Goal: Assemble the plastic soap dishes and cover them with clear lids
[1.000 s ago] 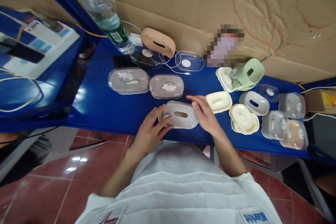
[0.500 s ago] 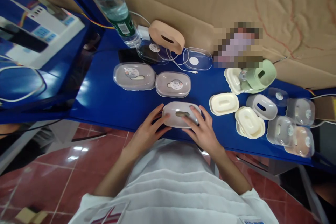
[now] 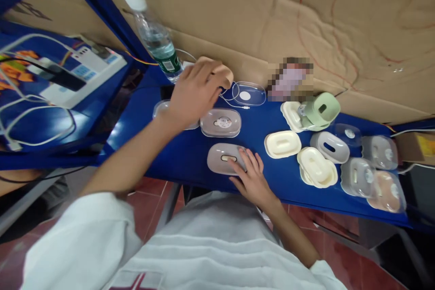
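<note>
Your left hand (image 3: 193, 93) has left the grey soap-box lid (image 3: 224, 158) it was steadying half a second ago and has gone up and far-left across the blue table (image 3: 183, 154), where its fingers now curl over the peach-coloured lid (image 3: 226, 74) propped against the cardboard at the back; you cannot quite tell whether it is gripped or only touched. Your right hand (image 3: 251, 179) has stayed at the near edge, fingers spread flat and open, resting on the right end of the grey soap-box lid, which lies slot-up on the table just in front of you. Just beyond that lid sits a clear-covered grey box (image 3: 220, 122), and another one (image 3: 161, 108) lies partly hidden under your left wrist. A water bottle (image 3: 156, 41) leans at the far left, close to your left hand, with a clear lid (image 3: 249, 94) and a white cable (image 3: 234, 102) just right of the peach piece. To the right lie cream trays (image 3: 282, 143), a green lid (image 3: 322, 108) and several more clear-covered boxes (image 3: 379, 150), well apart from both hands.
</note>
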`<state>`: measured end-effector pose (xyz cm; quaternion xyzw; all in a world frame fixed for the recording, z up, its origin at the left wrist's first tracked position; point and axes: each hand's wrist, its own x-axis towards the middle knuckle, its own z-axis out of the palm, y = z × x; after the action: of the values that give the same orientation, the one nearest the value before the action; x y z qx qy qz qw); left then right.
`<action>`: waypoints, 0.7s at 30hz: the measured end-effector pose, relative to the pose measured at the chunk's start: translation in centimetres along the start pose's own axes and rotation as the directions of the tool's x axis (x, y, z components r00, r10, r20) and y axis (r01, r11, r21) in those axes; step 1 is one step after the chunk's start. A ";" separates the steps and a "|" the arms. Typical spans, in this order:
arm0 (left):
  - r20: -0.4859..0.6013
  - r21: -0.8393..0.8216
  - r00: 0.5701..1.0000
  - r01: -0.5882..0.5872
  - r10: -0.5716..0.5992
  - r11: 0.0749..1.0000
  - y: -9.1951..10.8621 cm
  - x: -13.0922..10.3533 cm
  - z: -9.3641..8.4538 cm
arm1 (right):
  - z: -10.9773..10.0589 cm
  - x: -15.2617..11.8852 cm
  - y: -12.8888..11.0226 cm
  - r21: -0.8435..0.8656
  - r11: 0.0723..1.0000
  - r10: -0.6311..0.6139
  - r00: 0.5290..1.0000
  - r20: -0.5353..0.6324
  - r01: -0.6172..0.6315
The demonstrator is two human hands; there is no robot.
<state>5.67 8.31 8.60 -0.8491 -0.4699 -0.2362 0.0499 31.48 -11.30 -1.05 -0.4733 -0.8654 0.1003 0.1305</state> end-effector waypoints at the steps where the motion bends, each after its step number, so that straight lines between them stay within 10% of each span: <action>1: 0.057 0.050 0.998 -0.003 0.000 0.999 -1.0 2.4 1.0 | 0.0 -0.1 0.0 0.005 1.000 0.017 1.000 -0.011 -0.017; 4: 0.175 0.160 0.983 0.029 -0.058 0.987 -2.9 6.7 4.0 | 0.3 -0.4 0.1 0.034 0.996 0.089 0.994 -0.070 -0.087; 7: 0.139 0.185 0.990 -0.027 0.001 0.982 -2.4 6.3 4.2 | 0.2 -0.5 0.3 0.109 0.989 0.112 0.980 -0.162 -0.095; 10: 0.063 0.177 0.981 -0.193 0.185 0.965 1.2 2.1 1.3 | -1.0 -0.9 0.4 0.192 0.981 0.089 0.929 -0.358 -0.020; 15: -0.135 0.066 0.795 -0.588 0.591 0.806 10.4 -7.7 -2.6 | -4.5 -0.8 0.7 0.216 0.950 -0.073 0.832 -0.550 0.226; 21: 0.057 -0.098 0.980 -0.184 0.190 0.978 10.5 -13.6 0.3 | -3.8 1.2 2.5 0.277 0.934 -0.159 0.957 -0.242 0.225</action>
<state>8.29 -7.99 3.70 -0.8983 -0.3778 -0.2237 0.0171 34.07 -8.80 1.92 -0.3686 -0.8628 0.1657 0.3037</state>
